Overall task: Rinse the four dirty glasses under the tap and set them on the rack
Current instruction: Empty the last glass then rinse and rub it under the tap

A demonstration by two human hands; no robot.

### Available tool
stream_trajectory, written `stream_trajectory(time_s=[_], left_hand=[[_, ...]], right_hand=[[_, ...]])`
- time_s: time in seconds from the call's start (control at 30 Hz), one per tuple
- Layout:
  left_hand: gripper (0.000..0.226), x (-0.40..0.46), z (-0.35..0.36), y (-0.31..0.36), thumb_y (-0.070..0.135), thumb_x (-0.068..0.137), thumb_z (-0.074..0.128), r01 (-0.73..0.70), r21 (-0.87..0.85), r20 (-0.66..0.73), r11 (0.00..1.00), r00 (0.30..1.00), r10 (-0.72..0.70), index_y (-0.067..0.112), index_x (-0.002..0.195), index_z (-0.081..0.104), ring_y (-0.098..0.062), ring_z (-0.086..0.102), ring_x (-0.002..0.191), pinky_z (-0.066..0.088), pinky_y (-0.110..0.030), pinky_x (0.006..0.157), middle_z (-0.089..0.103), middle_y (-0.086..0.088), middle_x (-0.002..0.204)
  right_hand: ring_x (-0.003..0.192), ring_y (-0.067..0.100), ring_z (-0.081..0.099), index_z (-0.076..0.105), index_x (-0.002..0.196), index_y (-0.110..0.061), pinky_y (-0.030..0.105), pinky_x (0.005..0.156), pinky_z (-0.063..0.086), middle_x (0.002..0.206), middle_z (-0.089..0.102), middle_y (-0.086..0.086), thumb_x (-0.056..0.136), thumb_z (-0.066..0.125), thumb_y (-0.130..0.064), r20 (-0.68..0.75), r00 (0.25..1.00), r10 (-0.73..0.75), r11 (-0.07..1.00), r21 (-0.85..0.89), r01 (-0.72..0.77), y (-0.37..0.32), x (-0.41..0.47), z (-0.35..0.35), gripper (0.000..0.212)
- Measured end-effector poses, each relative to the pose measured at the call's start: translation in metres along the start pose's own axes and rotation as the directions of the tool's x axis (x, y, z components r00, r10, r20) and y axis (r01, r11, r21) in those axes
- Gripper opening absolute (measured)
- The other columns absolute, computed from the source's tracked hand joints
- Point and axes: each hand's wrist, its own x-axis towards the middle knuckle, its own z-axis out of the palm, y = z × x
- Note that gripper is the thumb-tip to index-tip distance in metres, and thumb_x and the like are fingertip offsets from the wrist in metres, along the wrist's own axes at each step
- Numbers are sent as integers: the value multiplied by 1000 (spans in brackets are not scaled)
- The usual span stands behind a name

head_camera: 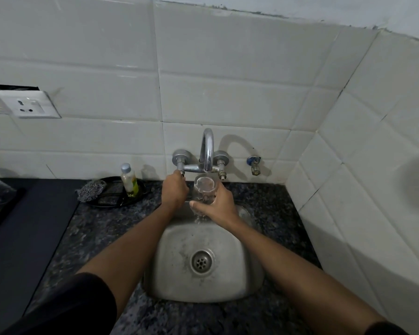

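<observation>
My right hand (pixel 217 201) grips a clear, round drinking glass (pixel 205 188), fingers and thumb curled round its lower wall. The glass stands upright, mouth upward, directly beneath the outlet of the curved chrome tap (pixel 207 151). Water spills from under my right hand into the basin below. My left hand (pixel 174 191) is closed round the left tap handle (pixel 180 170), which it mostly covers; the right tap handle (pixel 221 174) is untouched.

The glass is held above the rear edge of the small, square stainless-steel sink (pixel 230 262), clear of the basin floor. The round metal drain strainer (pixel 202 261) sits in the middle of the basin.

The sink is set into a dark speckled stone worktop (pixel 107 238). To the left of the tap, a black oval tray (pixel 111 201) rests on the worktop against the wall. It carries a grey wire scouring pad (pixel 91 189) and a small clear bottle with a silver cap (pixel 129 181) holding a little yellow-green liquid; the bottle stands upright.

The wall is faced with white rectangular tiles (pixel 228 56). A white electrical socket (pixel 28 103) is mounted at far left. A small wall valve with a blue knob (pixel 254 163) sits right of the tap.
</observation>
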Motion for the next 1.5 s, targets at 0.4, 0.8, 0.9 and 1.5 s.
stream_trajectory(time_s=[0.4,0.8,0.9,1.5], left_hand=[[18,-2,-5,3,9,102,52,-18,36,16,999,1000,17,-5,106,62,-41,67,86,48,-39,68,71,-26,94],[19,0,-10,4,8,102,51,-28,72,54,997,998,25,-5,109,61,-42,68,92,51,-44,76,71,-26,100],[18,-1,-9,5,8,101,51,-26,64,50,998,998,23,-6,108,61,-42,68,92,52,-44,76,70,-27,100],[24,-25,-18,-18,13,99,51,-77,1,29,997,997,77,0,119,53,-46,67,90,50,-47,73,70,-25,99]], right_hand=[[97,-1,71,63,123,-21,19,85,57,108,74,-11,70,98,-37,-10,1000,-13,999,-35,13,3,-3,-1,65],[94,-9,68,63,124,-20,8,80,51,104,73,-14,72,97,-31,-54,999,6,1000,-22,-7,-2,-5,-6,63],[91,-13,68,63,125,-17,6,78,50,101,72,-16,74,97,-27,-60,998,10,1000,-6,-11,-3,-5,-8,63],[94,-9,66,61,124,-18,2,75,48,110,73,-8,72,97,-41,12,999,43,995,-88,-42,-4,-20,3,67]])
